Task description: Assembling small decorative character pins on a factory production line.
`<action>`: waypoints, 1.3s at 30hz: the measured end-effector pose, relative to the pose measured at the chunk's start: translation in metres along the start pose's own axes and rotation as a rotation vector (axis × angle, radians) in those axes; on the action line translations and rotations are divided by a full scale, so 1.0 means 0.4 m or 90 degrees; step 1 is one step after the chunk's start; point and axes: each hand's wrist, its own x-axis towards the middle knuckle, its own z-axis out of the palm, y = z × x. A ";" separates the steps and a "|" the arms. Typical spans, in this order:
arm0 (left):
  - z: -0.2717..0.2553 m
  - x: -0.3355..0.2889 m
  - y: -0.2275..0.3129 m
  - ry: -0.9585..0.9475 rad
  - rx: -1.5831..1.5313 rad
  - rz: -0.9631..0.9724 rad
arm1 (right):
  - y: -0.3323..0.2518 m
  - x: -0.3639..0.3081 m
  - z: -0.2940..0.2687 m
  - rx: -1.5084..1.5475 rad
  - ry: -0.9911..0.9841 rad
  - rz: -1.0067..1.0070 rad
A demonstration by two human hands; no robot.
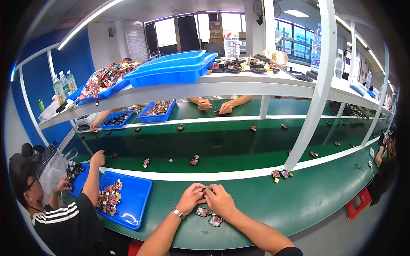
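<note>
Over the green worktop [265,205], my left hand [188,199] and my right hand [220,202] meet, fingers closed around a small dark electronic part [205,192]. Fingertips cover most of it, so its exact kind is unclear. A metal-banded watch [178,213] circles my left wrist. Just below the hands, on the worktop, lie a small dark part with a pale face [201,211] and a similar one [216,220] with reddish colouring, close to my right wrist. To the left stands a blue tray [136,207] with a heap of small red, yellow and white parts.
A white rail [192,175] separates the worktop from a green conveyor belt [222,164] carrying scattered parts. A white post [314,98] rises at right, beside a small part cluster [282,174]. At left, a co-worker's arm [92,181] reaches toward the belt. An overhead shelf [239,87] holds blue trays.
</note>
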 end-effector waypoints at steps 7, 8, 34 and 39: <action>0.004 -0.001 0.002 0.002 0.008 -0.001 | -0.002 0.003 -0.010 -0.034 -0.033 -0.007; 0.004 -0.001 0.003 0.002 0.007 -0.001 | -0.001 0.002 -0.007 -0.036 -0.030 -0.011; 0.015 0.000 -0.005 0.025 0.020 0.024 | 0.019 0.010 0.021 -0.010 0.068 -0.010; 0.014 0.003 -0.011 0.061 -0.002 0.035 | 0.011 0.006 0.022 -0.048 0.030 -0.045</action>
